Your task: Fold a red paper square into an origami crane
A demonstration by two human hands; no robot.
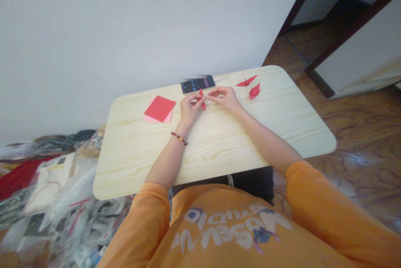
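A partly folded red origami crane (202, 100) is pinched between my left hand (190, 108) and my right hand (224, 97), just above the middle of the pale wood-grain table (213, 142). Its pointed tips stick out above and below my fingers. Two finished red paper cranes (246, 81) (255, 91) lie to the right, beyond my right hand. To the left of my left hand is a stack of red and pink origami paper (159, 109). A black smartphone (198, 84) lies face up just beyond my hands, its screen lit.
A white wall rises behind the table. A brown patterned floor (354, 134) and a dark-framed doorway (328, 21) are on the right. Plastic bags and cloth (62, 188) are heaped on the lower left. A beaded bracelet circles my left wrist.
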